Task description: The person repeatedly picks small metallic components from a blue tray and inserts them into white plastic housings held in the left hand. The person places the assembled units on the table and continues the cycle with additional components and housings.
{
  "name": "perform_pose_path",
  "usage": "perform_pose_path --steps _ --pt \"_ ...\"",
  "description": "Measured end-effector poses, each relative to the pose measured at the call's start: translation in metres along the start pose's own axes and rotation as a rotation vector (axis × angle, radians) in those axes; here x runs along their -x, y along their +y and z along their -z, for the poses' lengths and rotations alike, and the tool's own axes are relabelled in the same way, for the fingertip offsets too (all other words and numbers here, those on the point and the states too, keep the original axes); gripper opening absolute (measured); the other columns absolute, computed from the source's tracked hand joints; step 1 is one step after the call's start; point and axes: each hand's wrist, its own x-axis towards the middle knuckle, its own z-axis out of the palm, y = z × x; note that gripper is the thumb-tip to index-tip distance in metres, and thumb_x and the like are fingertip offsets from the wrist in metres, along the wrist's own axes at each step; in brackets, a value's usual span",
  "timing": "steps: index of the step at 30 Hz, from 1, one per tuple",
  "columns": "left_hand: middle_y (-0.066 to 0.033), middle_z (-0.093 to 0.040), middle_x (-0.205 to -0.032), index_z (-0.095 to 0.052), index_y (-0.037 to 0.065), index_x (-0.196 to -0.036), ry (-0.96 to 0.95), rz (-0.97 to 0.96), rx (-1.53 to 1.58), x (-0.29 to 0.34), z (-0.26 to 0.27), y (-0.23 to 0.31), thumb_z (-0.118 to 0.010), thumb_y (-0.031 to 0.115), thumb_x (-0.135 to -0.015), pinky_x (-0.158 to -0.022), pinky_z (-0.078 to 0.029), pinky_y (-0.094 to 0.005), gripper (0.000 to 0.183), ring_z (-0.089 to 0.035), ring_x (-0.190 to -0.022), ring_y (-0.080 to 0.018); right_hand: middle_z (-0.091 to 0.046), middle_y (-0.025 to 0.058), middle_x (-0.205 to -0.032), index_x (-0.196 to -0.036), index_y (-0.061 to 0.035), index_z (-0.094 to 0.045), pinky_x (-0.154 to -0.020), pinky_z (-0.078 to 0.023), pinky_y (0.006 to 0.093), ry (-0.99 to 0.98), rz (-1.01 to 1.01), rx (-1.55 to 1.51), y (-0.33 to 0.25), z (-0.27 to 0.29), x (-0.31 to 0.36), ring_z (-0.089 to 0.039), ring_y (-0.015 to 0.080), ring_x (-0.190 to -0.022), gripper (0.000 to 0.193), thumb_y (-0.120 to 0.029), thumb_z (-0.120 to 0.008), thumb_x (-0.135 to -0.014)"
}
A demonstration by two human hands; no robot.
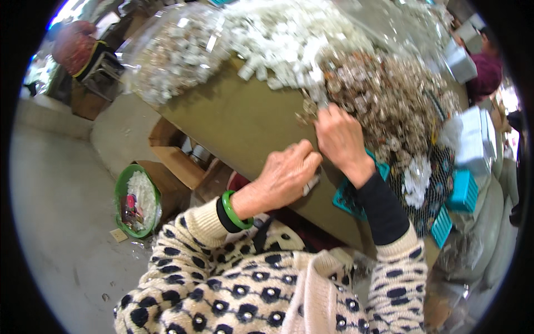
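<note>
My left hand (285, 177), with a green bangle (236, 210) at its wrist, is closed over the table. A small pale piece shows under its fingers, too hidden to name. My right hand (340, 138) is beside it, a little farther off, its fingers pinched on a small translucent piece (324, 101) at the edge of the heaps. Just beyond lie a heap of small white plastic pieces (295, 42) and, to the right, a heap of brownish clear pieces (384, 94). A teal basket (347, 201) sits partly behind my right forearm.
At the left, a clear bag of pieces (178, 58) rests on the olive table (233, 117). Below it are an open cardboard box (172, 161) and a green tub (119, 192) with white material. Teal baskets (463, 192) stand at the right. A person in dark red (485, 75) is at far right.
</note>
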Motion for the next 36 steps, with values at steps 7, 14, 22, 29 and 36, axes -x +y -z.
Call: perform_pose_path --steps 7,14,22,29,36 --pt "-0.0090 -0.064 -0.096 -0.064 0.005 -0.103 0.511 0.013 0.113 -0.017 0.110 -0.053 -0.074 0.003 -0.073 -0.070 -0.052 -0.0309 0.032 -0.063 -0.084 -0.0209 -0.064 0.0163 -0.079 -0.090 0.0020 -0.063 -0.058 -0.049 0.0367 0.082 -0.266 -0.648 -0.003 0.041 0.011 -0.063 0.0274 -0.065 0.008 -0.002 -0.060 -0.084" --pt "-0.0074 -0.063 -0.125 -0.065 0.011 -0.118 0.485 0.032 -0.902 -0.047 0.202 -0.110 -0.071 0.006 -0.079 -0.087 -0.052 -0.0374 0.040 -0.063 -0.104 -0.0323 -0.070 0.0088 -0.090 -0.109 0.0040 -0.066 -0.069 -0.057 0.0300 0.038 -0.747 -1.518 -0.020 0.064 0.024 -0.069 0.0167 -0.076 0.022 -0.014 -0.062 -0.097" --pt "-0.0009 -0.068 -0.092 -0.068 0.003 -0.110 0.232 0.400 0.874 -0.001 0.074 -0.027 -0.072 0.006 -0.087 -0.065 -0.051 -0.0205 0.024 -0.061 -0.079 -0.0062 -0.070 0.0133 -0.097 -0.116 0.0073 -0.064 -0.077 -0.057 0.0315 0.288 -0.682 -1.646 -0.049 0.072 0.039 -0.069 0.0184 -0.080 0.025 -0.009 -0.061 -0.096" --pt "-0.0013 -0.063 -0.097 -0.067 -0.001 -0.112 0.141 0.395 1.367 -0.005 0.022 0.008 -0.069 0.007 -0.089 -0.063 -0.047 -0.0193 0.025 -0.062 -0.081 -0.0066 -0.065 0.0134 -0.113 -0.117 0.0087 -0.062 -0.078 -0.053 0.0236 0.411 -0.583 -1.584 -0.067 0.074 0.062 -0.063 0.0129 -0.090 0.024 -0.004 -0.058 -0.098" --pt "-0.0047 -0.062 -0.082 -0.069 -0.001 -0.090 0.289 0.235 0.635 -0.006 0.013 0.014 -0.073 -0.004 -0.079 -0.061 -0.046 -0.0236 0.012 -0.059 -0.071 -0.0116 -0.065 0.0161 -0.118 -0.121 0.0056 -0.060 -0.092 -0.049 0.0313 0.470 -0.522 -1.115 -0.035 0.104 0.071 -0.063 0.0188 -0.099 0.031 0.003 -0.049 -0.093"
